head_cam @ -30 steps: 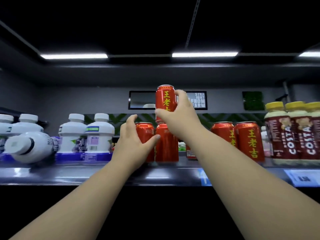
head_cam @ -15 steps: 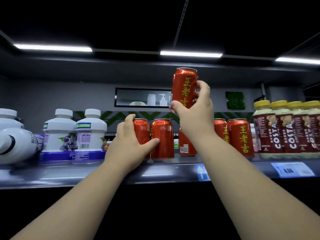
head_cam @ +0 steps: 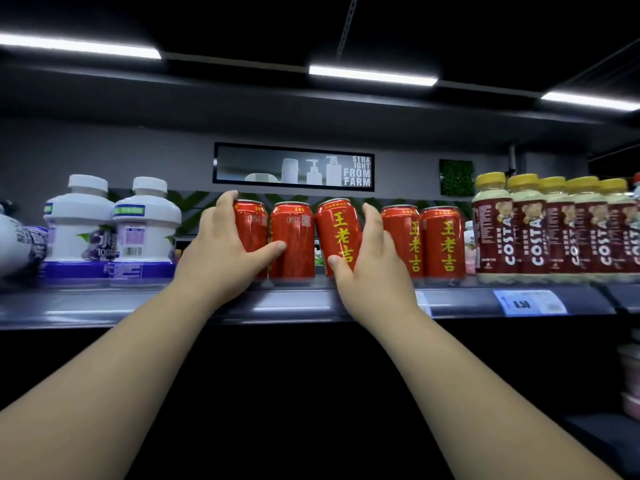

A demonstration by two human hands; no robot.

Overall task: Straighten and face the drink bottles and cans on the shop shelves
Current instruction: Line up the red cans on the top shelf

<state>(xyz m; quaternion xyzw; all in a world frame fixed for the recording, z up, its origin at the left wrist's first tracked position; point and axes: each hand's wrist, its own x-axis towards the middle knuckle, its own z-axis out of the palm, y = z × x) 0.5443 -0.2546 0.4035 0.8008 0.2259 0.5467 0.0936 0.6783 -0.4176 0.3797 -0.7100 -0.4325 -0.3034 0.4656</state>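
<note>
Several red cans with yellow characters stand in a row on the grey shelf [head_cam: 311,308]. My left hand [head_cam: 227,252] grips the leftmost can [head_cam: 251,233], fingers over its left side and thumb reaching onto the second can [head_cam: 292,237]. My right hand [head_cam: 369,261] grips the third can [head_cam: 337,230], which leans slightly left with its yellow characters facing me. Two more cans [head_cam: 441,242] stand upright to the right, labels forward. The first two cans show their backs.
Two white jugs [head_cam: 110,223] with purple labels stand at the left, and another white bottle [head_cam: 17,244] lies on its side at the far left. Yellow-capped Costa bottles [head_cam: 536,230] fill the right. A price tag [head_cam: 528,303] hangs on the shelf edge.
My right hand has brought the raised can down into the gap in the row, between the second can and the right pair. My left hand stays on the leftmost can.
</note>
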